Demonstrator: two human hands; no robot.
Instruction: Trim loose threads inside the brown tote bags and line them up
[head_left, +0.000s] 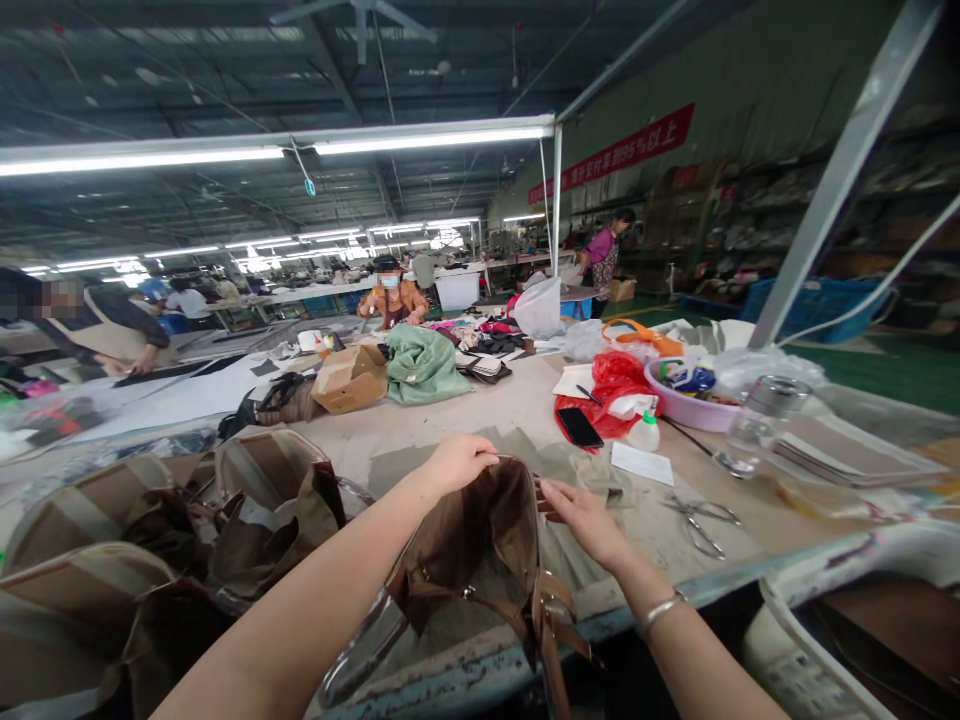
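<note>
A brown handbag with straps lies at the front edge of the worktable. My left hand is closed over the bag's top rim on the left. On the bag's right edge my right hand pinches the rim with its fingers; a silver bangle is on that wrist. Both hands hold the bag's mouth apart. Flat olive-grey fabric pieces lie under and behind the bag.
A pile of brown and beige bags lies to the left. Scissors, a paper slip, a black phone, a small bottle, a pink basin and a glass jar sit to the right. Other people work at tables behind.
</note>
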